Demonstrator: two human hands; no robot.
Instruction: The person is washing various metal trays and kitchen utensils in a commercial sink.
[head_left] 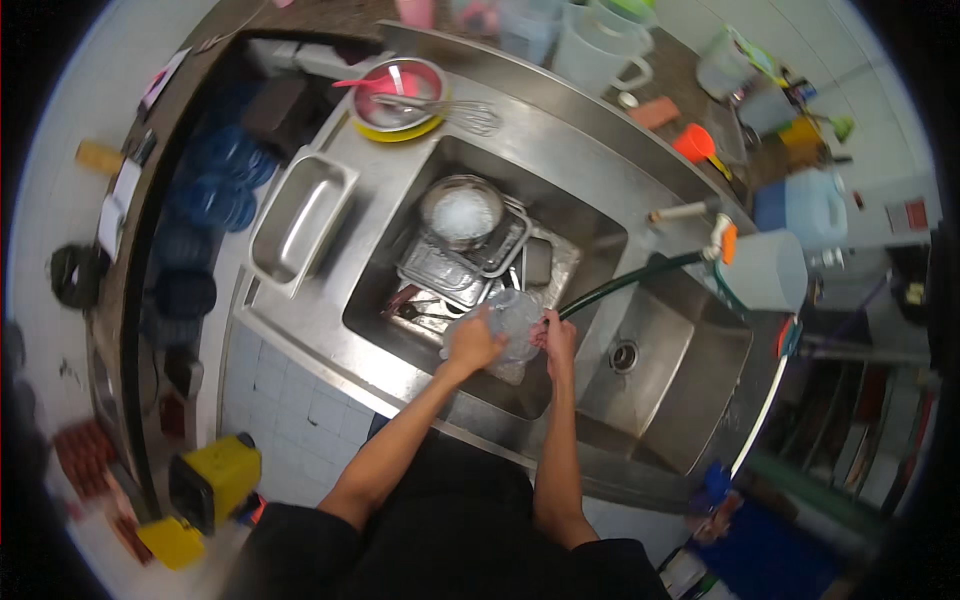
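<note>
Plasticware (514, 318), likely light and slippery — best held by its edge; our left hand (475, 346) grips it, our right hand (556, 342) the hose (630, 283).

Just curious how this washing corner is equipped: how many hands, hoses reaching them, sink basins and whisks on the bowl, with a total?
Left hand and right hand: 2
Hose: 1
Left basin and right basin: 2
Whisk: 1
Total: 6

Steel sink counter (385, 182), rectangular metal pan (290, 235), yellow dish (392, 135) under bowl (428, 82)
</note>
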